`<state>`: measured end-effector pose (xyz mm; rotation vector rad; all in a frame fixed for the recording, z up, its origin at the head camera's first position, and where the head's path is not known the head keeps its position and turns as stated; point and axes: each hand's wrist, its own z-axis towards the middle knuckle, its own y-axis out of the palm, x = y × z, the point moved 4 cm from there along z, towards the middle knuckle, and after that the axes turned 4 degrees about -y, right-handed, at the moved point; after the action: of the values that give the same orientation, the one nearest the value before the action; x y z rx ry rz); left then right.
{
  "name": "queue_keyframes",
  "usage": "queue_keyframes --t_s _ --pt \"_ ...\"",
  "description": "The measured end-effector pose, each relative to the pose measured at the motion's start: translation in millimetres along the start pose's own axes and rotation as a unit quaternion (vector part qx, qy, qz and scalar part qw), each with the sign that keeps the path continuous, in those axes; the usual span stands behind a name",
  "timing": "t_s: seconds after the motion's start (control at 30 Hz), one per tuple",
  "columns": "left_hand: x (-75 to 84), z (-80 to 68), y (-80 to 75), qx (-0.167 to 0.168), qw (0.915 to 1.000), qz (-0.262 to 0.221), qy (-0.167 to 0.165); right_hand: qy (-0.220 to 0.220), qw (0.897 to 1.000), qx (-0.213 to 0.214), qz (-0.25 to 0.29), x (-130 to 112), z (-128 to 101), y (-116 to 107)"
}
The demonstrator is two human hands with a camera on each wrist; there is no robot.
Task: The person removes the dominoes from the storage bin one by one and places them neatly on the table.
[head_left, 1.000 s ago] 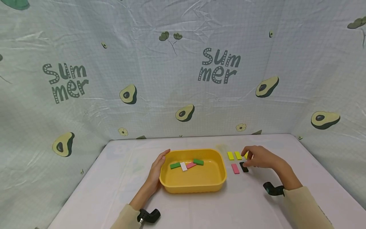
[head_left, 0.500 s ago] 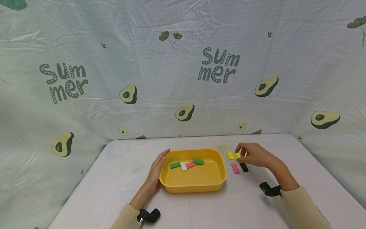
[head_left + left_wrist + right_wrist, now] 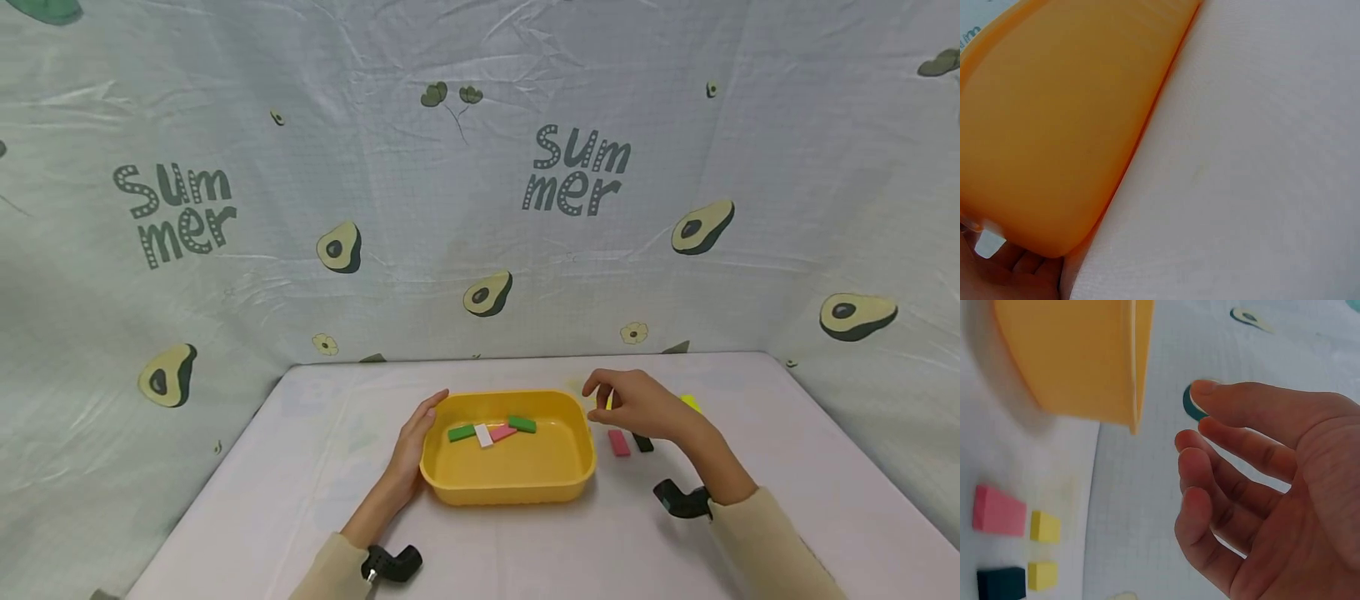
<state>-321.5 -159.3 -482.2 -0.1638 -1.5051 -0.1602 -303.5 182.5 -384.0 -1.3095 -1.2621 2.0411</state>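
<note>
A yellow plastic bin stands on the table, holding two green blocks, a white block and a pink block. My left hand lies along the bin's left wall, fingers straight and touching it; the left wrist view shows fingers by a bin corner. Just right of the bin, my right hand hovers over small blocks, fingers loosely bent with nothing visible between them. Beneath it are a pink block, a black block and yellow blocks, some hidden by the hand.
Another yellow block shows behind the right wrist. The white-covered table ends against a wall sheet printed with avocados and "summer". Black wrist cameras sit on both wrists.
My right hand has moved left, from over the black block toward the bin's right edge, revealing a yellow block behind it. The left hand and the bin have stayed in place.
</note>
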Motion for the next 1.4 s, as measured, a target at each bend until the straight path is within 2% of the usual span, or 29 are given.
queue_keyframes --t_s 0.23,0.77,1.07,1.23,1.4 --pt "0.1 1.5 0.2 0.01 0.9999 0.011 -0.003 -0.028 0.999 -0.018 0.01 -17.2 19.7 18.9" --pt "-1.1 2.5 2.7 0.005 1.0 0.007 0.002 0.004 0.999 -0.048 -0.01 -36.2 53.5 61.8" --pt "-0.6 2.6 4.0 0.004 1.0 0.005 0.0 0.017 0.997 -0.069 -0.023 -33.7 59.9 87.7" --pt "0.7 2.8 4.6 0.006 1.0 0.005 -0.001 0.029 0.996 -0.072 -0.033 -36.5 58.4 91.2" --pt "1.3 2.3 3.6 0.01 0.9999 0.004 0.0 0.033 0.994 -0.08 -0.069 -37.5 59.2 92.8"
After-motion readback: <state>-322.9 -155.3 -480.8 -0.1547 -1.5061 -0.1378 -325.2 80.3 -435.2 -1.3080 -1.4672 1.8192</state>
